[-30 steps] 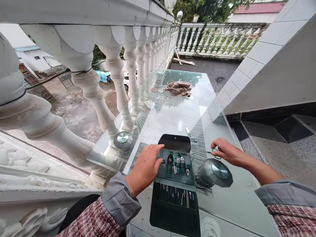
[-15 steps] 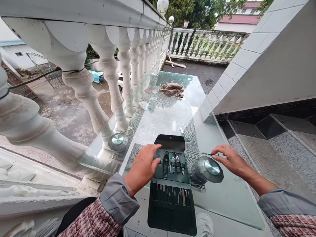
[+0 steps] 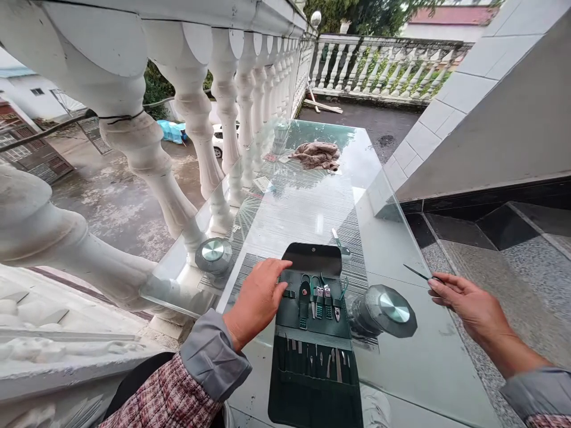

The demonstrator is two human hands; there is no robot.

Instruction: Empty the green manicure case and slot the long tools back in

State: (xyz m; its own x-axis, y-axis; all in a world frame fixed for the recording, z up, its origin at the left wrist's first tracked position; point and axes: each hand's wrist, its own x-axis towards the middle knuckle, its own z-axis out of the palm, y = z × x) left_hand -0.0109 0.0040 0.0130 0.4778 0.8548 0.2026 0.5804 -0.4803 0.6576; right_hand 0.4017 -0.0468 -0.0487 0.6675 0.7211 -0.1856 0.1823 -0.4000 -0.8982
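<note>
A dark green manicure case (image 3: 312, 398) lies unfolded on the glass table (image 3: 428, 368). Nail clippers (image 3: 328, 300), green-handled scissors (image 3: 311, 280) and several slim metal tools (image 3: 338, 365) sit in its loops and slots. My left hand (image 3: 256, 300) rests at the case's upper left edge, thumb and forefinger apart, with nothing visible between them. Out to the right, past the table's edge, my right hand (image 3: 473, 306) pinches a slim dark pointed tool (image 3: 416, 271); its rear end is hidden in my fingers. Beyond the case lies a green-handled tool with a pale blade (image 3: 339, 242).
Two faceted supports with round metal caps, one left (image 3: 214, 255) and one right (image 3: 386, 312), stand beneath the glass. A crumpled brown cloth (image 3: 316, 156) lies at the far end. White balusters (image 3: 196, 125) line the left; speckled steps (image 3: 513, 267) are on the right.
My right hand has moved right, away from the case, carrying the slim tool. My left hand stays at the case's edge. The view has shifted slightly.
</note>
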